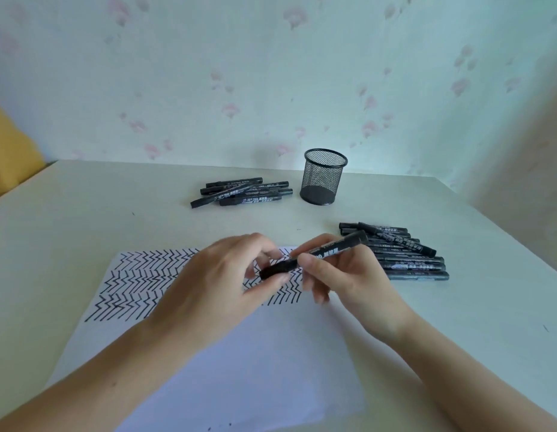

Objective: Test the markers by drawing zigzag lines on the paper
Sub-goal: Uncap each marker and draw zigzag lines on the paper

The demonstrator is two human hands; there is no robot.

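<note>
Both hands meet over the upper right part of the paper point(227, 363), which lies flat on the desk point(84, 219). They hold one black marker point(314, 255) between them, just above the sheet. The right hand point(348, 275) grips the marker's barrel, with its fingers point(311, 263) curled round it and the far end pointing up and to the right. The left hand point(221, 285) pinches the marker's near end, the cap end, between thumb and curled fingers; whether the cap is seated or coming off I cannot tell.

The top third of the paper is covered with rows of black zigzag lines point(137, 282); the part below them is blank.

To the right of the paper, just beside the right hand, lies a stack of black markers point(408, 260) side by side. Beyond the paper, farther back on the desk, a smaller loose heap of markers point(242, 191) lies. Right of that heap stands a black mesh pen cup point(324, 177), upright, near the floral wall point(271, 73).
</note>
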